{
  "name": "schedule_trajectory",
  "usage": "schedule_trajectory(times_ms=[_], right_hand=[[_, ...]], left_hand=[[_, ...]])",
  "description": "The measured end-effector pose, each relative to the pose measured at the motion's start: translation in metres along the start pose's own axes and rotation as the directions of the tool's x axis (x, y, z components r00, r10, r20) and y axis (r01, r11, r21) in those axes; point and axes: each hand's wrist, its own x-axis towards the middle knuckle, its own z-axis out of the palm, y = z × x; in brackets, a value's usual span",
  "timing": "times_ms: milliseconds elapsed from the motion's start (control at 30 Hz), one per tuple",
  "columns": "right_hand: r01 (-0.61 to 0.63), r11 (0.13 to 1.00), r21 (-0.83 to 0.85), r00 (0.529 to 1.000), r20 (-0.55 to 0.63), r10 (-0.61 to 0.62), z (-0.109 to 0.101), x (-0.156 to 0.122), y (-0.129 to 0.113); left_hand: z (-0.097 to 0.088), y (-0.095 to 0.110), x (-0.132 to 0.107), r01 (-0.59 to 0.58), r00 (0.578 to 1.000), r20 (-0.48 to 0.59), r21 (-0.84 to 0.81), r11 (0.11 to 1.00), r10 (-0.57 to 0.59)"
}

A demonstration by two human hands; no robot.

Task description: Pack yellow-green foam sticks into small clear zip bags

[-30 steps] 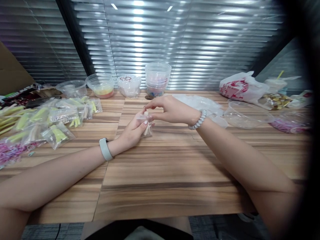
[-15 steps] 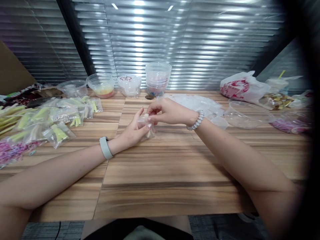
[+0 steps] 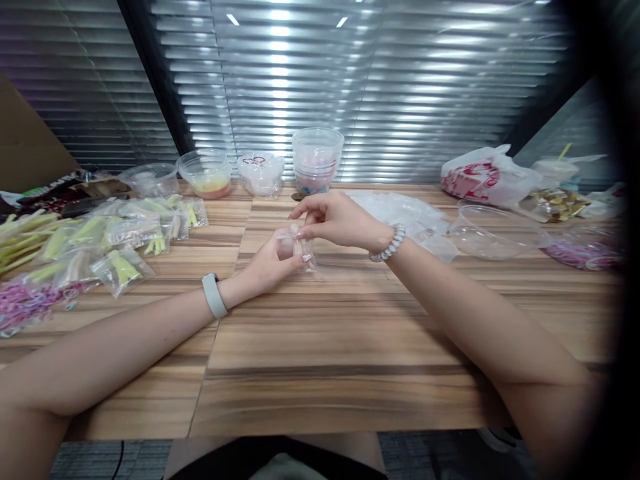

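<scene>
My left hand is closed around a small clear plastic bag above the middle of the table. Pale, stick-like pieces show through the film, and the rounded end of a pale piece pokes out at the bag's mouth. Over that mouth is my right hand, its index finger lifted away from the thumb. The thumb tip is at or beside the pale end; whether it touches is hard to make out.
Filled clear bags with yellow-green or pale pieces lie left, near loose yellow-green strips and pink-purple bands. Clear tubs line the back. Empty-looking bags, a clear lid-like container and a white-red carrier bag lie right.
My right fingers have spread from a pinch at the bag's mouth, the index finger rising. My left hand and the bag have shifted slightly right.
</scene>
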Motion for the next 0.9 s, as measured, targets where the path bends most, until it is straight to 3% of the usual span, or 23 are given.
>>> schedule_trajectory(times_ms=[167,500,733,900], right_hand=[[0.022,1.0,-0.022,0.998,-0.064,-0.023,0.003,0.001,-0.001],[0.003,1.0,-0.029,0.999,0.047,-0.002,0.001,-0.001,0.002],[0.046,0.998,0.049,0.983,-0.179,-0.037,0.011,0.002,0.013],[-0.027,0.937,0.349,0.93,-0.335,0.152,0.038,0.004,0.042]], left_hand=[[-0.003,0.004,-0.002,0.06,0.995,0.075,0.117,0.991,-0.069],[-0.003,0.004,-0.003,0.11,0.991,0.053,0.224,0.968,-0.125],[-0.002,0.013,-0.004,0.029,0.995,0.088,0.147,0.989,-0.042],[-0.015,0.035,0.006,0.036,0.992,-0.128,0.417,0.908,0.019]])
